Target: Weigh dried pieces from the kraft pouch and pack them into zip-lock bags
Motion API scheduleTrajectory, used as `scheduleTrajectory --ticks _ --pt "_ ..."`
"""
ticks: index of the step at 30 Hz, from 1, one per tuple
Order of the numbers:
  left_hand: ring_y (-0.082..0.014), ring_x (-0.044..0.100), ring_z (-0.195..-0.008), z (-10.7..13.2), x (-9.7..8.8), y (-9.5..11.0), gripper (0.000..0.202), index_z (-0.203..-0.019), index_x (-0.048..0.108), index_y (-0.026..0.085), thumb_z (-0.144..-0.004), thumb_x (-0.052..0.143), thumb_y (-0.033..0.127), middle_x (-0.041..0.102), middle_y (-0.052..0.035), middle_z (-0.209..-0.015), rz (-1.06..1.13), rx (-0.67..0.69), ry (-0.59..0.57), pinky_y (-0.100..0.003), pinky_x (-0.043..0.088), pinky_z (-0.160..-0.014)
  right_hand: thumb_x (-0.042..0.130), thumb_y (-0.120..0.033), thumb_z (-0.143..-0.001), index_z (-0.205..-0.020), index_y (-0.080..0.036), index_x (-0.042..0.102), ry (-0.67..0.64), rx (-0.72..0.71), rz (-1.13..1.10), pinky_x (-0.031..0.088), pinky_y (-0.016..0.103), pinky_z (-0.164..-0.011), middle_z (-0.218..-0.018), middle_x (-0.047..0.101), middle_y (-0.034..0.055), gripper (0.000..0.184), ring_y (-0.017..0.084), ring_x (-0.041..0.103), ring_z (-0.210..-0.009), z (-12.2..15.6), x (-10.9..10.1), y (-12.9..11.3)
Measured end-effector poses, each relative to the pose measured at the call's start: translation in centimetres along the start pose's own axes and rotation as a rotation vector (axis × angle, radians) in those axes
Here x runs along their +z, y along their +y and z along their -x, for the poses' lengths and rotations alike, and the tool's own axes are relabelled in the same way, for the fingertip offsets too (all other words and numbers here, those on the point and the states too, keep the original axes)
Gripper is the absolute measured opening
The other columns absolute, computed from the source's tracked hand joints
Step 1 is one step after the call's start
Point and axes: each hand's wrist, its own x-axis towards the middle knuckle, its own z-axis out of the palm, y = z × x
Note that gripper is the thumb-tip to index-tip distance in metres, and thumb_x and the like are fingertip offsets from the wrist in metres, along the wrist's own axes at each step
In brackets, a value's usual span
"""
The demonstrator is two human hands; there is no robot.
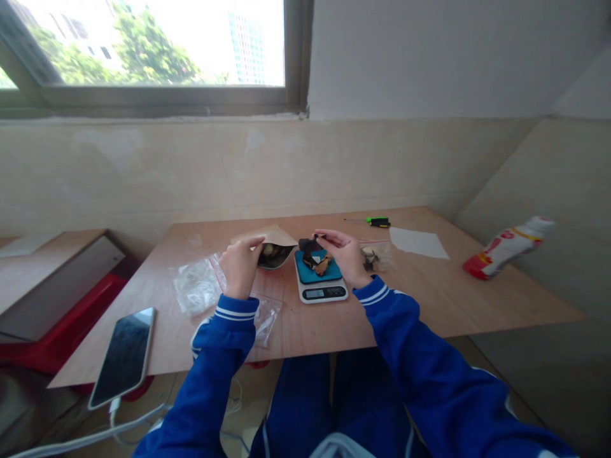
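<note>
Both forearms reach forward over the bench (315, 327). The left hand (240, 267) pinches the open paper bag's (268, 236) edge; the right hand (347, 257), angled inward, pinches a dark shrivelled piece (309, 245) at its fingertips, over the scale (324, 293).

The wood-toned bench (429, 305) carries a digital scale (323, 292) near its middle, clear plastic bags (195, 289) to the left, another bag (386, 257) with contents just right, a screwdriver (375, 220) toward the back, white paper (417, 243), a red-and-white bottle (505, 249) and, overhanging the front edge, a phone (124, 356).
</note>
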Motion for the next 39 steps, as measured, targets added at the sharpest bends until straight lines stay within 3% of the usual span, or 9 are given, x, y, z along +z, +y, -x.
scheduleTrajectory --ticks 6,15,19,24,27,31,35,39 --pt "-0.0312 0.068 -0.090 -0.1 1.1 -1.0 0.031 -0.109 0.072 0.035 -0.087 0.051 0.042 0.075 -0.0077 -0.095 -0.011 -0.013 -0.043 -0.035 0.048 -0.069 0.078 -0.036 -0.063 -0.097 -0.014 0.071 0.029 0.181 0.051 0.052 0.040 -0.092 -0.104 0.074 0.0123 0.042 0.023 0.069 -0.097 -2.7 -4.7 4.8" --pt "-0.0286 0.068 -0.092 -0.1 1.5 -2.4 0.030 -0.109 0.072 0.034 -0.086 0.053 0.040 0.075 -0.0067 -0.094 0.014 -0.045 -0.099 -0.031 0.047 -0.067 0.077 -0.017 -0.061 -0.077 -0.013 0.072 -0.109 0.266 0.179 0.056 0.039 -0.081 -0.081 0.076 0.0104 0.017 0.020 0.070 -0.076 -5.0 -4.4 9.8" --pt "-0.0291 0.068 -0.092 -0.1 1.6 -2.6 0.029 -0.108 0.072 0.034 -0.086 0.053 0.040 0.075 -0.0066 -0.095 0.005 -0.039 -0.089 -0.031 0.046 -0.066 0.072 -0.013 -0.065 -0.074 -0.014 0.071 -0.131 0.228 0.258 0.054 0.038 -0.085 -0.082 0.075 0.0096 0.009 0.021 0.070 -0.082 -5.6 -4.8 9.6" --pt "-0.0281 0.068 -0.091 -0.1 2.1 -2.7 0.029 -0.107 0.073 0.034 -0.086 0.053 0.041 0.076 -0.0066 -0.092 0.001 -0.030 -0.080 -0.030 0.045 -0.066 0.070 -0.021 -0.071 -0.095 -0.017 0.067 -0.134 0.149 0.326 0.053 0.035 -0.086 -0.101 0.072 0.0090 0.024 0.020 0.068 -0.092 -3.6 -6.6 7.5" --pt "-0.0288 0.068 -0.090 -0.3 2.5 -2.8 0.030 -0.107 0.072 0.034 -0.087 0.052 0.041 0.075 -0.0075 -0.091 -0.009 -0.028 -0.096 -0.031 0.044 -0.064 0.071 -0.029 -0.072 -0.096 -0.017 0.064 -0.197 0.157 0.390 0.055 0.032 -0.073 -0.090 0.073 0.0070 0.028 0.019 0.069 -0.081 -1.1 -7.9 6.7" --pt "-0.0284 0.068 -0.091 -0.3 3.3 -2.8 0.031 -0.109 0.072 0.033 -0.087 0.051 0.040 0.075 -0.0084 -0.092 0.005 -0.024 -0.141 -0.031 0.044 -0.065 0.068 -0.038 -0.074 -0.082 -0.015 0.066 -0.310 0.167 0.510 0.053 0.031 -0.066 -0.076 0.071 0.0059 0.024 0.019 0.067 -0.071 1.3 -8.7 6.8" --pt "-0.0287 0.068 -0.094 0.0 3.8 -2.6 0.031 -0.110 0.071 0.031 -0.086 0.051 0.037 0.075 -0.0091 -0.095 0.009 -0.017 -0.167 -0.032 0.044 -0.068 0.066 -0.042 -0.076 -0.080 -0.015 0.069 -0.285 0.123 0.606 0.051 0.033 -0.066 -0.074 0.069 0.0065 0.028 0.019 0.063 -0.069 1.5 -8.4 7.5" --pt "-0.0281 0.067 -0.095 0.2 3.6 -2.6 0.031 -0.110 0.071 0.031 -0.086 0.051 0.035 0.075 -0.0078 -0.097 0.010 -0.012 -0.167 -0.031 0.045 -0.069 0.069 -0.042 -0.073 -0.082 -0.017 0.068 -0.212 0.052 0.708 0.048 0.042 -0.079 -0.082 0.066 0.0084 0.027 0.025 0.061 -0.081 1.3 -8.1 7.8"
